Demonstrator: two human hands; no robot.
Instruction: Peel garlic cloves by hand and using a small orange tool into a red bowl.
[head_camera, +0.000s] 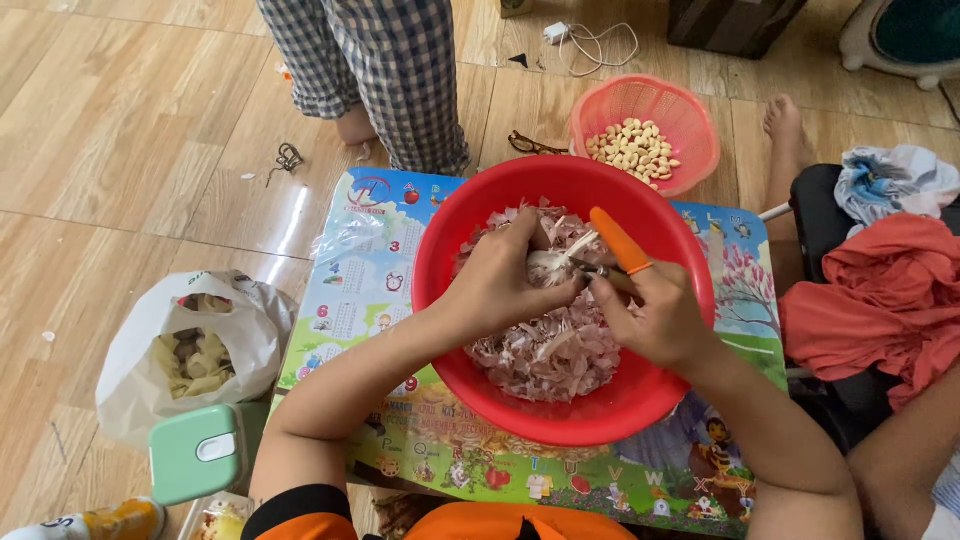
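My left hand (497, 282) grips a garlic bulb (553, 264) over a big red plastic basin (672, 240). The basin holds a heap of pinkish garlic skins (553, 355). My right hand (655, 315) holds a small knife with an orange handle (620, 241), its blade against the garlic. Both hands meet above the middle of the basin.
The basin rests on a colourful children's folding table (370, 270). A pink basket of peeled garlic cloves (640, 135) stands behind it. A white plastic bag (190, 345) and green box (198, 452) lie at left. Another person's checked trouser legs (385, 70) stand behind; red cloth (880, 300) at right.
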